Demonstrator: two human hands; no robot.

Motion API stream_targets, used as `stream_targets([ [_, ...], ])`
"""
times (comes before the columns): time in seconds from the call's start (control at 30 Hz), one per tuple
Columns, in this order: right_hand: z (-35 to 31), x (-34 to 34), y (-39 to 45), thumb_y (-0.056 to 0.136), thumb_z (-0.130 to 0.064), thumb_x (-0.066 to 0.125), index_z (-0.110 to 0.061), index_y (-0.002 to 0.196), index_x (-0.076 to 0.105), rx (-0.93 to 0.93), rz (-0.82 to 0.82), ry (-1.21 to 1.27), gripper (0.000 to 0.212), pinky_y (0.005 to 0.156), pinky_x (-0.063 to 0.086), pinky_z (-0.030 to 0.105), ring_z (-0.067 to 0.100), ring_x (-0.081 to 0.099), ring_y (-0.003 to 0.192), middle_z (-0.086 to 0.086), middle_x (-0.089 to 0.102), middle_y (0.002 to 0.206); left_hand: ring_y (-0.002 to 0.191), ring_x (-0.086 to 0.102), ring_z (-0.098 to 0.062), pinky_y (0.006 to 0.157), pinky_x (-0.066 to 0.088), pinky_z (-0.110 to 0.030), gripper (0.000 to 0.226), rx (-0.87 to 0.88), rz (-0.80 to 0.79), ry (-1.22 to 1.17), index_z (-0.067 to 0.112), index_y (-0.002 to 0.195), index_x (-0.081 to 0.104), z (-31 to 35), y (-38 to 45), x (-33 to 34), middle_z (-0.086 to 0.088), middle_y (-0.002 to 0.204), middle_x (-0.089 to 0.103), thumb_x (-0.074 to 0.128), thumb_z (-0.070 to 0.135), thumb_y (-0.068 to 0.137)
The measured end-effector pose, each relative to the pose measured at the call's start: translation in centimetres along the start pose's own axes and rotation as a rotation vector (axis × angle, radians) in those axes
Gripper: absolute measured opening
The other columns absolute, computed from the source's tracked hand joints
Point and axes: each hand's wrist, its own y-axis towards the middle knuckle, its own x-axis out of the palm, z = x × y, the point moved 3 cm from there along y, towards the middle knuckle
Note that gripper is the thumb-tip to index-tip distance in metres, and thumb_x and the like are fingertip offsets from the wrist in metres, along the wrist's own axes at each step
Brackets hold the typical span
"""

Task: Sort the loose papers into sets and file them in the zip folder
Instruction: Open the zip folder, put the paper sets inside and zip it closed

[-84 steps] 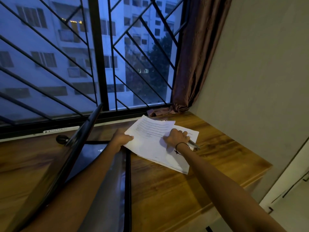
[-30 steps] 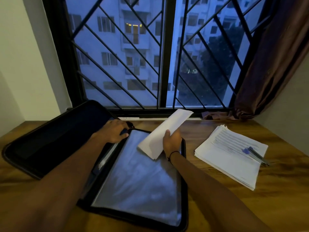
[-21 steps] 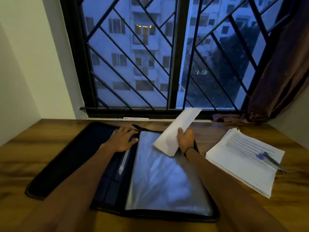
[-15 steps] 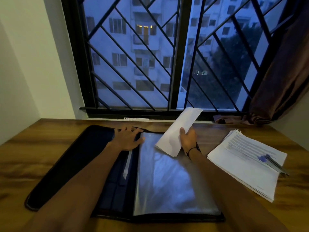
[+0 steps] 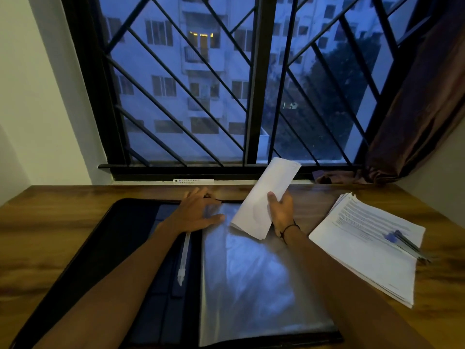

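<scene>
- right hand [image 5: 281,214] grasps a curled paper set [image 5: 264,200] above the open zip folder [image 5: 105,248].
- left hand [image 5: 198,212], fingers spread flat, presses near the clear sleeve [image 5: 251,285]; best lift its top edge, then slide papers in straight.

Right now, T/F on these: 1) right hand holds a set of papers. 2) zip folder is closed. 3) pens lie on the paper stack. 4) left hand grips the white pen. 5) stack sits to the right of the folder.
1) The right hand holds a set of papers. True.
2) The zip folder is closed. False: it lies open flat on the desk, clear sleeves showing.
3) Pens lie on the paper stack. True.
4) The left hand grips the white pen. False: its fingers are spread flat at the top of the folder; the pen lies in the folder below the hand.
5) The stack sits to the right of the folder. True.
</scene>
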Motion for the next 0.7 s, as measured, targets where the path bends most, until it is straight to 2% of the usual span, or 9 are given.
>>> stream_targets([
  [0.13, 0.5, -0.6, 0.3, 0.102, -0.011, 0.058, 0.000, 0.134, 0.055, 0.063, 0.054, 0.142, 0.035, 0.094, 0.055, 0.044, 0.033, 0.065, 0.112, 0.016, 0.067, 0.125, 0.114, 0.053, -0.018, 0.100, 0.038, -0.046, 0.061, 0.050, 0.066, -0.054, 0.028, 0.109, 0.076, 2.1, 1.4, 1.3, 0.007, 0.119, 0.061, 0.066, 0.076, 0.073],
  [0.2, 0.6, -1.0, 0.2, 0.102, -0.012, 0.058, -0.002, 0.133, 0.056, 0.086, 0.067, 0.209, 0.033, 0.096, 0.055, 0.046, 0.030, 0.066, 0.111, 0.014, 0.068, 0.123, 0.109, 0.054, -0.016, 0.097, 0.041, -0.042, 0.054, 0.044, 0.117, -0.083, 0.026, 0.104, 0.078, 2.2, 1.4, 1.6, 0.006, 0.116, 0.063, 0.077, 0.070, 0.073],
  [0.27, 0.4, -1.4, 0.1, 0.102, -0.013, 0.058, -0.005, 0.135, 0.056, 0.106, 0.079, 0.274, 0.034, 0.099, 0.054, 0.045, 0.025, 0.066, 0.108, 0.012, 0.068, 0.124, 0.105, 0.054, -0.014, 0.092, 0.041, -0.037, 0.049, 0.037, 0.167, -0.120, 0.026, 0.100, 0.078, 2.1, 1.2, 1.6, 0.008, 0.112, 0.063, 0.078, 0.068, 0.073],
  [0.33, 0.2, -1.7, 0.0, 0.102, -0.012, 0.057, -0.008, 0.136, 0.055, 0.127, 0.105, 0.333, 0.034, 0.098, 0.054, 0.043, 0.023, 0.065, 0.106, 0.009, 0.067, 0.124, 0.100, 0.058, -0.010, 0.092, 0.046, -0.039, 0.038, 0.048, 0.193, -0.199, 0.029, 0.095, 0.075, 2.0, 1.0, 1.6, 0.013, 0.105, 0.065, 0.076, 0.062, 0.076],
  [0.47, -0.2, -2.0, 0.2, 0.103, -0.015, 0.056, -0.012, 0.138, 0.054, 0.154, 0.158, 0.425, 0.035, 0.078, 0.056, 0.036, 0.021, 0.065, 0.100, 0.004, 0.067, 0.117, 0.093, 0.065, -0.001, 0.087, 0.054, -0.047, 0.009, 0.074, 0.167, -0.340, 0.031, 0.092, 0.068, 2.0, 1.1, 1.4, 0.018, 0.095, 0.068, 0.073, 0.036, 0.087],
  [0.5, -0.3, -2.0, 0.4, 0.103, -0.016, 0.055, -0.013, 0.137, 0.053, 0.154, 0.184, 0.431, 0.034, 0.076, 0.055, 0.036, 0.021, 0.065, 0.099, 0.005, 0.067, 0.116, 0.093, 0.066, -0.001, 0.087, 0.055, -0.045, 0.007, 0.084, 0.176, -0.361, 0.030, 0.093, 0.067, 1.9, 1.1, 1.3, 0.018, 0.095, 0.069, 0.073, 0.029, 0.088],
  [0.57, -0.5, -1.9, 0.6, 0.103, -0.019, 0.055, -0.015, 0.137, 0.052, 0.147, 0.242, 0.419, 0.034, 0.084, 0.057, 0.044, 0.024, 0.064, 0.102, 0.008, 0.065, 0.121, 0.094, 0.068, -0.005, 0.088, 0.057, -0.040, 0.011, 0.087, 0.183, -0.441, 0.024, 0.094, 0.066, 2.1, 1.1, 1.1, 0.013, 0.095, 0.070, 0.074, 0.017, 0.089],
  [0.63, -0.5, -1.5, 0.7, 0.103, -0.022, 0.055, -0.017, 0.141, 0.049, 0.146, 0.280, 0.410, 0.039, 0.095, 0.055, 0.051, 0.027, 0.064, 0.106, 0.010, 0.064, 0.126, 0.096, 0.070, -0.012, 0.090, 0.057, -0.034, 0.022, 0.023, 0.150, -0.559, 0.019, 0.098, 0.061, 1.8, 1.3, 1.1, 0.006, 0.096, 0.072, 0.077, 0.010, 0.087],
  [0.7, -0.4, -1.2, 0.7, 0.102, -0.025, 0.056, -0.019, 0.145, 0.046, 0.146, 0.308, 0.396, 0.045, 0.099, 0.053, 0.055, 0.028, 0.063, 0.111, 0.009, 0.063, 0.129, 0.099, 0.069, -0.015, 0.090, 0.056, -0.033, 0.037, -0.033, 0.075, -0.643, 0.020, 0.103, 0.054, 1.2, 1.6, 1.2, 0.001, 0.099, 0.072, 0.082, 0.010, 0.082],
])
